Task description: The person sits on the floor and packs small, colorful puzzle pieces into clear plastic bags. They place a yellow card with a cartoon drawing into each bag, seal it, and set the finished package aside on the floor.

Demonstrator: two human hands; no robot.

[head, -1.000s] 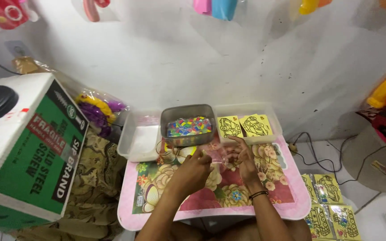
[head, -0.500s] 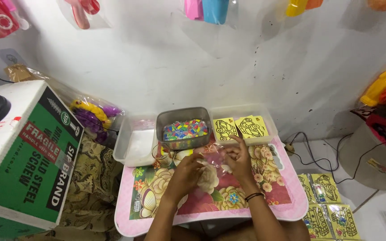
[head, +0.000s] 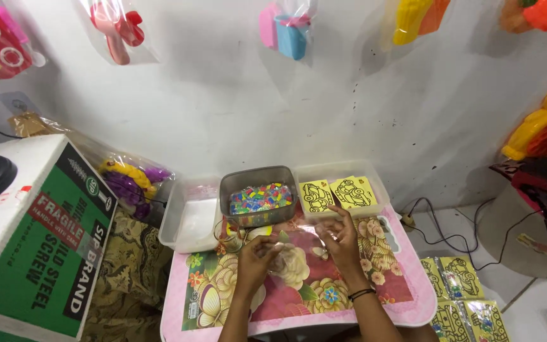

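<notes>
A person is working both hands over a small floral table, the left hand and right hand pinching a clear plastic bag between them, fingers closed narrowly on its edges just in front of a grey tub of coloured pieces. Behind the right hand, a clear tray is holding yellow picture cards; left of the tub, another clear tray is sitting. The risk here looks plain: the slippery film could be sliding from so light a pinch, or a wrist could be nudging the tub and scattering the pieces.
</notes>
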